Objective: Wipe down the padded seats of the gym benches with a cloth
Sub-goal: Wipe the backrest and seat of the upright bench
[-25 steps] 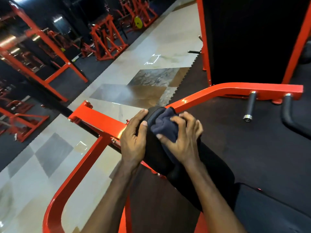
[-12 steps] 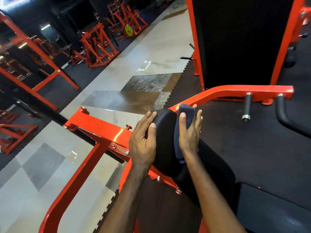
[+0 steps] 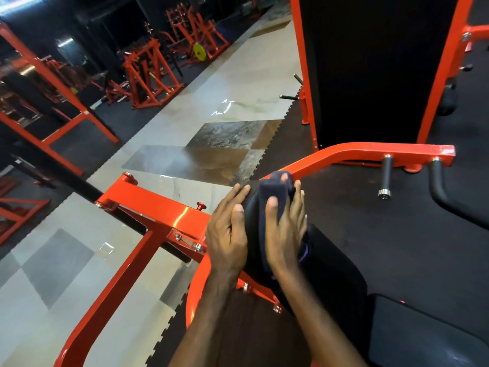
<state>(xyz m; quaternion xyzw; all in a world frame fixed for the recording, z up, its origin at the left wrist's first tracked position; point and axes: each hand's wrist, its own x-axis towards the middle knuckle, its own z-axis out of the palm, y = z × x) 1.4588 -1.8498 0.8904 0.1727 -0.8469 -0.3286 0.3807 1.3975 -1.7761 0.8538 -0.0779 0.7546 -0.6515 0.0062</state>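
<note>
Black vinyl covers the upright back pad (image 3: 252, 234) of an orange-framed machine (image 3: 158, 207). Left hand (image 3: 227, 231) rests on the pad's left edge, fingers straight. Right hand (image 3: 284, 234) presses a dark blue cloth (image 3: 274, 189) flat against the pad's top, fingers extended over it. Seat pad (image 3: 423, 332) lies lower right.

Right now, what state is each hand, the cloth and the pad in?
left hand: fingers straight, resting on the pad's left side
right hand: fingers straight, pressing the cloth against the pad
cloth: bunched under the right hand at the pad's top
black pad: tilted, held between both hands
</note>
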